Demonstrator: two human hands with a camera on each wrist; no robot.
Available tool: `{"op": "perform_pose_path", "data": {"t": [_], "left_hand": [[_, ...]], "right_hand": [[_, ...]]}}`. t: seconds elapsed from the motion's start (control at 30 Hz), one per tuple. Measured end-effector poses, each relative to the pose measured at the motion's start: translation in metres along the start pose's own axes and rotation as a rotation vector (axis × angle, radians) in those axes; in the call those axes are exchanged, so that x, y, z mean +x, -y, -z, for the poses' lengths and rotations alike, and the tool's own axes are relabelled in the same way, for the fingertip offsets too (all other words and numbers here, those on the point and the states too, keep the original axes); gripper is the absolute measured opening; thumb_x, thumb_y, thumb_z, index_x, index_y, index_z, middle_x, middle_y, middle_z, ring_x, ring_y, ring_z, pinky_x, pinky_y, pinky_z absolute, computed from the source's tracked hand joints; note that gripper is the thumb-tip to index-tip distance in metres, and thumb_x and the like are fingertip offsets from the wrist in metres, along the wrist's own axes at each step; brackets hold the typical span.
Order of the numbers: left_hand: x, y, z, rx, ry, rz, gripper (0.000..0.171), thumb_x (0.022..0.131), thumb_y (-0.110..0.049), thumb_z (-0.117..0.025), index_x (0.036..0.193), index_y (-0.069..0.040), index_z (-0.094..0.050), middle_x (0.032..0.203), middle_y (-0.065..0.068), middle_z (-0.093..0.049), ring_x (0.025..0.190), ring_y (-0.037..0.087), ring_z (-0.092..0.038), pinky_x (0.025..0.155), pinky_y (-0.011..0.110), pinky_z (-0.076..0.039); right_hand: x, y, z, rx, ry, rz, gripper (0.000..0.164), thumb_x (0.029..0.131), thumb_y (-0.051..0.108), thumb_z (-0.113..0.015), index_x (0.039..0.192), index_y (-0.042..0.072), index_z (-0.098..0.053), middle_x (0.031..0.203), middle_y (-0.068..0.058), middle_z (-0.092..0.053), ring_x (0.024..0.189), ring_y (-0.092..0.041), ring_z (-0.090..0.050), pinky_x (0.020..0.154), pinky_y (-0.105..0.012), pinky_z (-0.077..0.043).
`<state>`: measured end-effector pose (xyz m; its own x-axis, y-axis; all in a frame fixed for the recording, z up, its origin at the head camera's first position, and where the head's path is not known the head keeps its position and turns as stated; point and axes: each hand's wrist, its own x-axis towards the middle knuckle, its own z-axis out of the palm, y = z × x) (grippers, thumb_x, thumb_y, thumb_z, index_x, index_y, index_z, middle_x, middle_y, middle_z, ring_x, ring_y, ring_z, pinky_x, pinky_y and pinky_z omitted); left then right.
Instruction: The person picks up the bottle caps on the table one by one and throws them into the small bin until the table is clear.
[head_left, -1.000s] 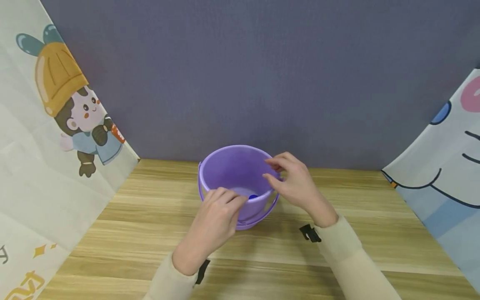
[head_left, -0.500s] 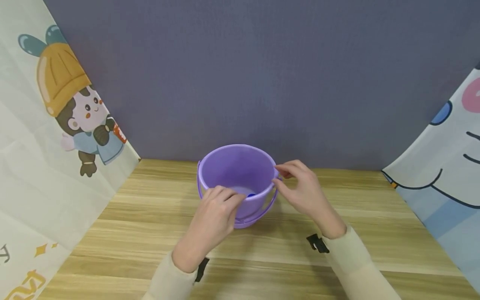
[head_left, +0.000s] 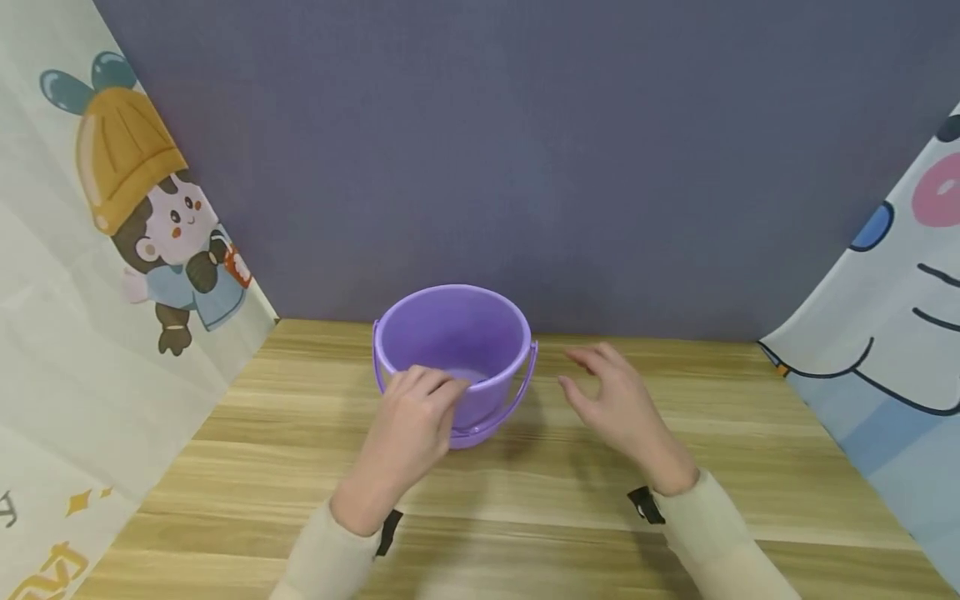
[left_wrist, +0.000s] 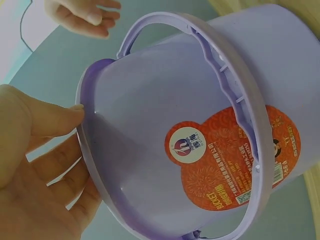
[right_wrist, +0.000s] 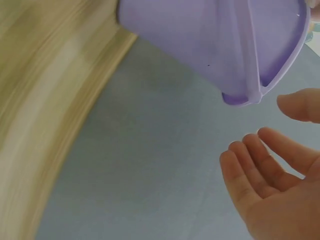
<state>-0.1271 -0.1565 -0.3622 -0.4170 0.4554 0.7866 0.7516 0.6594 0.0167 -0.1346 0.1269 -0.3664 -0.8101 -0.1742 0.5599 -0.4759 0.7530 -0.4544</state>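
Note:
A purple plastic bucket [head_left: 454, 327] stands on the wooden table, its handle [left_wrist: 264, 130] hanging down at the near side. My left hand [head_left: 407, 421] pinches the near rim; in the left wrist view its thumb [left_wrist: 55, 119] lies on one side of the rim and the fingers on the other. Below the rim, a red label [left_wrist: 212, 167] is stuck to the outer wall. To the right of the bucket, my right hand [head_left: 618, 408] is in the air, holding nothing, with thumb and fingers apart. Most of the bucket's floor is hidden behind its near wall and my left hand.
The wooden table [head_left: 570, 533] ends at a dark grey-blue wall [head_left: 480, 150] just behind the bucket. Cartoon-printed cloths stand at either side, one on the left [head_left: 67, 350] and one on the right [head_left: 900, 350].
My right hand has moved from over the bucket's right rim out to the right, clear of it. The bucket and my left hand have shifted slightly left. The blue thing inside has nearly gone from sight.

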Motion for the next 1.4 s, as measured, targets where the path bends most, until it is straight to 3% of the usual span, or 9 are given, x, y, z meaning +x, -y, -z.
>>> {"op": "perform_pose_path", "data": {"t": [0.33, 0.6, 0.8, 1.2, 1.4], "left_hand": [[-0.005, 0.015, 0.000, 0.034, -0.038, 0.003, 0.023, 0.079, 0.005, -0.075, 0.101, -0.004, -0.076, 0.094, 0.009, -0.072, 0.086, 0.029, -0.062, 0.073, 0.041, -0.049], [-0.006, 0.030, -0.001, 0.077, -0.081, 0.026, 0.024, 0.078, 0.007, -0.070, 0.099, -0.003, -0.075, 0.092, 0.010, -0.072, 0.082, 0.032, -0.061, 0.072, 0.045, -0.048], [-0.005, 0.041, -0.001, 0.100, -0.090, 0.050, 0.024, 0.078, 0.007, -0.071, 0.100, -0.002, -0.075, 0.091, 0.012, -0.071, 0.082, 0.034, -0.062, 0.075, 0.049, -0.050], [-0.008, 0.058, -0.002, 0.144, -0.106, 0.119, 0.022, 0.080, 0.008, -0.071, 0.102, 0.002, -0.075, 0.094, 0.017, -0.072, 0.088, 0.037, -0.063, 0.083, 0.053, -0.050], [-0.013, 0.053, -0.005, 0.217, -0.158, 0.119, 0.022, 0.083, 0.000, -0.068, 0.104, 0.002, -0.074, 0.101, 0.020, -0.071, 0.094, 0.041, -0.063, 0.084, 0.054, -0.050]], "right_hand": [[-0.013, -0.011, -0.004, -0.128, 0.173, -0.078, 0.061, 0.095, 0.029, -0.069, 0.143, -0.004, -0.052, 0.143, -0.024, -0.052, 0.132, -0.044, -0.048, 0.111, -0.060, -0.036], [-0.025, -0.016, -0.004, -0.191, 0.277, -0.083, 0.078, 0.096, 0.037, -0.069, 0.154, -0.003, -0.037, 0.155, -0.029, -0.038, 0.140, -0.051, -0.036, 0.114, -0.064, -0.028], [-0.033, -0.018, -0.003, -0.264, 0.352, -0.110, 0.090, 0.096, 0.057, -0.061, 0.159, 0.003, -0.027, 0.162, -0.030, -0.020, 0.146, -0.055, -0.019, 0.115, -0.068, -0.018], [-0.043, -0.023, -0.002, -0.250, 0.409, -0.170, 0.098, 0.092, 0.067, -0.058, 0.163, 0.012, -0.018, 0.166, -0.026, -0.002, 0.149, -0.054, 0.003, 0.117, -0.069, -0.005], [-0.044, -0.027, -0.004, -0.245, 0.415, -0.206, 0.101, 0.091, 0.068, -0.059, 0.164, 0.014, -0.014, 0.167, -0.024, 0.003, 0.150, -0.052, 0.008, 0.118, -0.067, 0.000]]}}
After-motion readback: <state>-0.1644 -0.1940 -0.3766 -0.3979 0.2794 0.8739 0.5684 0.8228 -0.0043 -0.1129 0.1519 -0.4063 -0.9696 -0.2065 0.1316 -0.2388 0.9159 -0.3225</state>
